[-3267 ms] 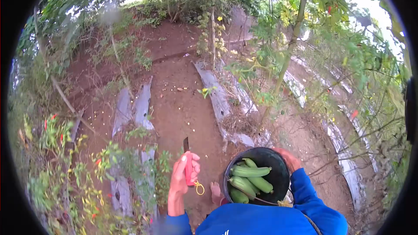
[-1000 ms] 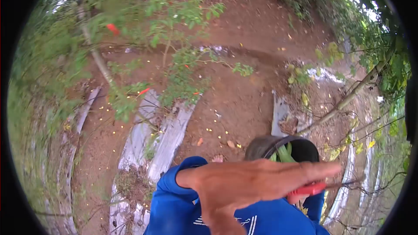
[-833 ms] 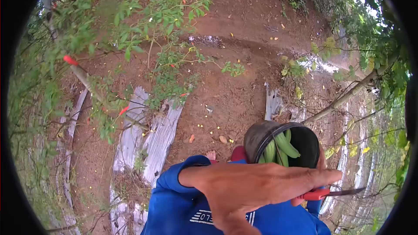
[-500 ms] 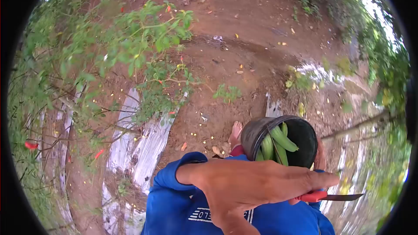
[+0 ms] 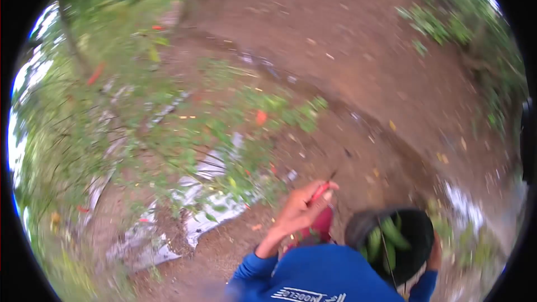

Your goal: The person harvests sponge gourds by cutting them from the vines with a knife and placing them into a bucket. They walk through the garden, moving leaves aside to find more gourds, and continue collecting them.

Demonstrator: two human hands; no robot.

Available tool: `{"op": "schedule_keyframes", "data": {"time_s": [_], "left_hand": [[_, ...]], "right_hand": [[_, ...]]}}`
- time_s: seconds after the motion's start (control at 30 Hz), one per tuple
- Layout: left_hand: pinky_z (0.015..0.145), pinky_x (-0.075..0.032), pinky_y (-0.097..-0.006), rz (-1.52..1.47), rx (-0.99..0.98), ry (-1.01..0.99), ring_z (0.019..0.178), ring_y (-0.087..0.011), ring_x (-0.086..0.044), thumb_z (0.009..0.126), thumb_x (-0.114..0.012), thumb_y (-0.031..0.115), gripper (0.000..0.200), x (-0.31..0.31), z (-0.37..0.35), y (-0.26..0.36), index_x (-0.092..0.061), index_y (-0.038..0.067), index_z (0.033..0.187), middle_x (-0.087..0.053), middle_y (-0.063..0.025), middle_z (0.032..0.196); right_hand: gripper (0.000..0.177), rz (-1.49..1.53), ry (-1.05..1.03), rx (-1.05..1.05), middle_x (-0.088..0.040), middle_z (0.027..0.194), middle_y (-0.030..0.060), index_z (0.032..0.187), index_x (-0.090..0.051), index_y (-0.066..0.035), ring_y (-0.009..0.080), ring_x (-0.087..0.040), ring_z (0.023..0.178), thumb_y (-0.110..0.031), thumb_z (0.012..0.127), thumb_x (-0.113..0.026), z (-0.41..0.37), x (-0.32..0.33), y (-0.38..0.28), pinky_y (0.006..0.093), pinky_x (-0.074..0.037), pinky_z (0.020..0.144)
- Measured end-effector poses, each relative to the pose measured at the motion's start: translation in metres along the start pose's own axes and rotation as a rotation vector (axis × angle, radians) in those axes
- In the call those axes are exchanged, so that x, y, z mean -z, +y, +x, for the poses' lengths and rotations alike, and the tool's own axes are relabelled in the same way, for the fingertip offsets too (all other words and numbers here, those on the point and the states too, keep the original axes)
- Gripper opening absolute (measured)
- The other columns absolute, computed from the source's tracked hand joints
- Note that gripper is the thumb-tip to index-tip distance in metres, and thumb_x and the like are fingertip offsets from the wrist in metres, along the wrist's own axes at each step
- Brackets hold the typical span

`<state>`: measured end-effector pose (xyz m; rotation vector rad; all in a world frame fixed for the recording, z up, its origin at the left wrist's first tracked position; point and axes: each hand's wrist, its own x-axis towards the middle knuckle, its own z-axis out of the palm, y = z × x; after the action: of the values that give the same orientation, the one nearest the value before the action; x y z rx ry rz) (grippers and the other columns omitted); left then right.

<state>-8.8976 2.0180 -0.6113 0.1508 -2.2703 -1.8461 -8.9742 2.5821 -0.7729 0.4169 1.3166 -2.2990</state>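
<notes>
My left hand (image 5: pixel 295 211) is raised in front of my body on the left, its fingers closed round the red handle of a small knife (image 5: pixel 318 193). The dark, thin blade points up and away from me. A black bucket (image 5: pixel 358 225) is tilted against my right side, mouth toward the right. Inside it lie several long, ridged green pods (image 5: pixel 394 234); blur hides their exact kind. My right hand (image 5: pixel 434 253) grips the bucket at its far right side, with the fingers partly hidden.
Leafy plants (image 5: pixel 246 114) with red fruits or flowers spread over the left. Torn whitish plastic sheeting (image 5: pixel 215 215) covers soil near them. A wet furrow (image 5: pixel 335 103) crosses the brown ground diagonally. More bushes (image 5: pixel 442 25) grow at upper right.
My left hand with the knife has swung from across the bucket's front out to the left and forward. The view has turned, and the bucket now sits lower and farther right.
</notes>
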Motion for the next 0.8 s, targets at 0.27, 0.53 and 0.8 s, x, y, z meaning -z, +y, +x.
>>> {"op": "schedule_keyframes", "data": {"time_s": [0.27, 0.53, 0.8], "left_hand": [[0.051, -0.033, -0.0215, 0.280, -0.141, 0.864, 0.058, -0.0031, -0.044, 0.097, -0.061, 0.020, 0.019, 0.085, 0.156, -0.056, -0.069, 0.005, 0.103, -0.052, 0.0045, 0.066], [0.047, -0.032, -0.0200, -0.113, -0.349, 1.543, 0.054, -0.0022, -0.043, 0.097, -0.057, 0.014, 0.024, 0.204, 0.302, -0.056, -0.067, 0.004, 0.117, -0.057, 0.0023, 0.070], [0.053, -0.035, -0.0259, 0.316, -0.050, 1.781, 0.059, -0.0050, -0.043, 0.096, -0.059, 0.021, 0.033, 0.236, 0.371, -0.089, -0.065, 0.008, 0.126, -0.053, 0.0056, 0.069]], "right_hand": [[0.049, -0.545, -0.179, -0.014, -0.046, 0.147, 0.0158, 0.145, -0.041, -0.001, 0.0249, -0.047, 0.132, -0.028, 0.105, -0.034, 0.235, -0.127, -0.107, 0.0363, -0.038, 0.112], [0.049, -0.708, -0.288, -0.052, -0.046, 0.146, 0.0158, 0.145, -0.041, -0.001, 0.0247, -0.048, 0.132, -0.029, 0.105, -0.034, 0.429, -0.261, -0.242, 0.0362, -0.037, 0.112], [0.049, -0.832, -0.518, -0.120, -0.047, 0.146, 0.0158, 0.145, -0.041, 0.000, 0.0245, -0.048, 0.132, -0.029, 0.105, -0.034, 0.562, -0.396, -0.287, 0.0361, -0.037, 0.112]]}}
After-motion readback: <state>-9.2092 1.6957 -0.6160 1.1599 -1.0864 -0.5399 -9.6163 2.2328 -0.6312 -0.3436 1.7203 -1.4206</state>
